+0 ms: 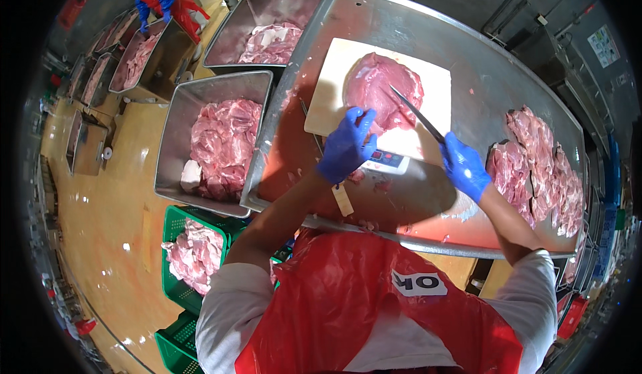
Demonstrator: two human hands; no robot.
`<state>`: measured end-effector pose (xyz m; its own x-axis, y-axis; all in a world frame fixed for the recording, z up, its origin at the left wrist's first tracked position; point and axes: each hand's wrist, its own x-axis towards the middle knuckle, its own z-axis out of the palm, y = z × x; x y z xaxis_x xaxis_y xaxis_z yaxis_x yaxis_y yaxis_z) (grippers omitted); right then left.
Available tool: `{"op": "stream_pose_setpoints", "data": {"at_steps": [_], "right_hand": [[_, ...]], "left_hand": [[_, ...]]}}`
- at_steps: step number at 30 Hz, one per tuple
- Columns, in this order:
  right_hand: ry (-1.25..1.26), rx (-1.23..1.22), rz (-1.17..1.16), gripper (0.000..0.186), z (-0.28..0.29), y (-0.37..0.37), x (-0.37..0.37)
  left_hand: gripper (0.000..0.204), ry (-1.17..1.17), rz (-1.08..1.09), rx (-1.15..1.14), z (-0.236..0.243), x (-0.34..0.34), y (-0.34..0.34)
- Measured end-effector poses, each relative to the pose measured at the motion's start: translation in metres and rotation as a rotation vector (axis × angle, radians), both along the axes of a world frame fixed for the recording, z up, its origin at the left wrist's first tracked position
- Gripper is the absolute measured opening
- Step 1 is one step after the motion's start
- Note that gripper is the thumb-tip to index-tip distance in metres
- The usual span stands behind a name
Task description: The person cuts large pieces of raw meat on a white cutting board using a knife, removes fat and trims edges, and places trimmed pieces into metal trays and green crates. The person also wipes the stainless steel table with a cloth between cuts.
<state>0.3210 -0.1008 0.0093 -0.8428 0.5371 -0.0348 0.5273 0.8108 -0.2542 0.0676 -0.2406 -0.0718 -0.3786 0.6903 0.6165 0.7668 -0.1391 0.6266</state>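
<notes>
A round slab of raw meat lies on a white cutting board, which sits over a small weighing scale. My left hand, in a blue glove, is at the slab's lower left edge with bent fingers slightly apart, fingertips apparently touching it. My right hand, also gloved, grips the handle of a long knife; its blade points up-left over the slab, tip on or just above the meat, I cannot tell which. A pale tag hangs below my left wrist.
The steel table holds more meat at right. Steel bins of meat stand left, green crates lower left. A co-worker in red apron and blue gloves works at bins upper left.
</notes>
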Motion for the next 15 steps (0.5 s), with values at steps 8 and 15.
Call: {"op": "stream_pose_setpoints", "data": {"at_steps": [8, 15], "right_hand": [[0.22, -0.036, 0.171, 0.018, -0.009, -0.023, -0.143], [0.281, 0.034, 0.086, 0.022, 0.0, 0.004, -0.131]], "left_hand": [[0.026, 0.123, -0.04, -0.015, -0.073, -0.014, 0.014], [0.032, 0.075, 0.061, -0.167, -0.004, 0.012, 0.0]]}}
